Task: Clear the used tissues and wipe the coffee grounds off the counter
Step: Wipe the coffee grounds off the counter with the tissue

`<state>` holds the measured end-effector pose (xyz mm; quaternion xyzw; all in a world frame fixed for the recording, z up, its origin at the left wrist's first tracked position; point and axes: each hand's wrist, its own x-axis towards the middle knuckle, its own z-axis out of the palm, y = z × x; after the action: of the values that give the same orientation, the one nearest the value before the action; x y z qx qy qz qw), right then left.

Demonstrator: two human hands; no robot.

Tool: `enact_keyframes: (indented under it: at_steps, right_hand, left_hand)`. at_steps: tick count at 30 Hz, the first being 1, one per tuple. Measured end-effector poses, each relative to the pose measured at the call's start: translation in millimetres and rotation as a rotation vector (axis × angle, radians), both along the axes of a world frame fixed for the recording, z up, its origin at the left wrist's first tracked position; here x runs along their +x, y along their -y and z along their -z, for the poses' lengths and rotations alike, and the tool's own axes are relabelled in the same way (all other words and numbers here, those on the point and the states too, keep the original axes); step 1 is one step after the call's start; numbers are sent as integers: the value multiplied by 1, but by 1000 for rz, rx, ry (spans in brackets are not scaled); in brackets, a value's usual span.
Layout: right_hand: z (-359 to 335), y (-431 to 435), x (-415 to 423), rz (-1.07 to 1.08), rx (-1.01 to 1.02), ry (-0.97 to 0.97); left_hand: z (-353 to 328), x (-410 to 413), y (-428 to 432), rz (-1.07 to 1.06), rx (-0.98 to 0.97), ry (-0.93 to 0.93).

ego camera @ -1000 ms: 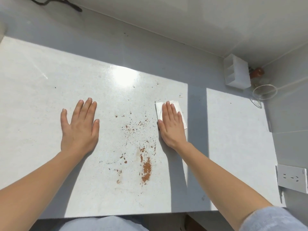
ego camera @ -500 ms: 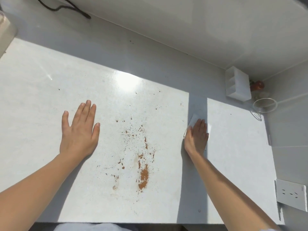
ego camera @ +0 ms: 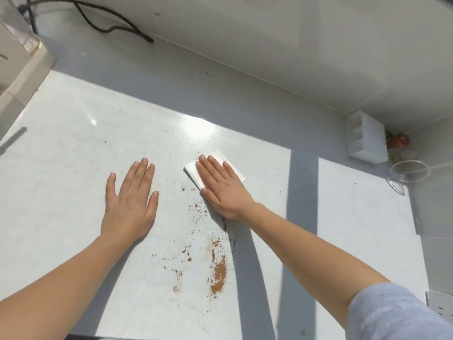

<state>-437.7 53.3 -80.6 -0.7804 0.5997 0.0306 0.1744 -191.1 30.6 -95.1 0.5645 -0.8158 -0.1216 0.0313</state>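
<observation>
A folded white tissue [ego camera: 193,172] lies on the white counter [ego camera: 68,153], pinned flat under my right hand [ego camera: 221,187], whose fingers are stretched out over it. Brown coffee grounds [ego camera: 219,272] are scattered in a streak toward the counter's front edge, with finer specks reaching up to my right thumb. My left hand [ego camera: 130,204] rests flat and empty on the counter, left of the grounds, fingers slightly apart.
A white plastic holder [ego camera: 367,138] stands in the back right corner beside a clear cup [ego camera: 409,171] and a small reddish object [ego camera: 399,140]. A black cable [ego camera: 110,23] runs along the back wall. A beige appliance [ego camera: 17,60] sits at far left.
My right hand slid the tissue first to the right, then back left and up; it now sits above the grounds. My left hand stayed planted.
</observation>
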Motion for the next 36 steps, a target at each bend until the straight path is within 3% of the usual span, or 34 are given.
enact_keyframes:
  at_steps: [3,8,12,15,20,23,28,31,36]
  right_hand:
    - [-2,-35,-5,-34,6,42]
    - [1,-61,-67,709,-76,23]
    - [2,-18,-93,819,-64,16]
    - [-1,35,-94,685,-73,-74]
    - [1,88,-32,39,-35,-66]
    - [1,74,-9,-217,-30,-63]
    - [-6,3,15,-453,48,22]
    - [-6,-23,18,-430,87,67]
    - [-18,31,1,72,127,335]
  left_hand:
    - [-1,0,-1,-6,8,-24]
    - [-1,-2,-1,-17,13,-36]
    - [-2,-1,0,-19,18,-49]
    - [-1,-2,-1,-20,13,-39]
    - [-2,-1,1,-13,21,-30]
    - [-3,0,1,-19,22,-41]
    - [-5,1,1,-11,7,-26]
    - [-5,0,0,-11,9,-21]
    - [-4,-2,1,-23,14,-16]
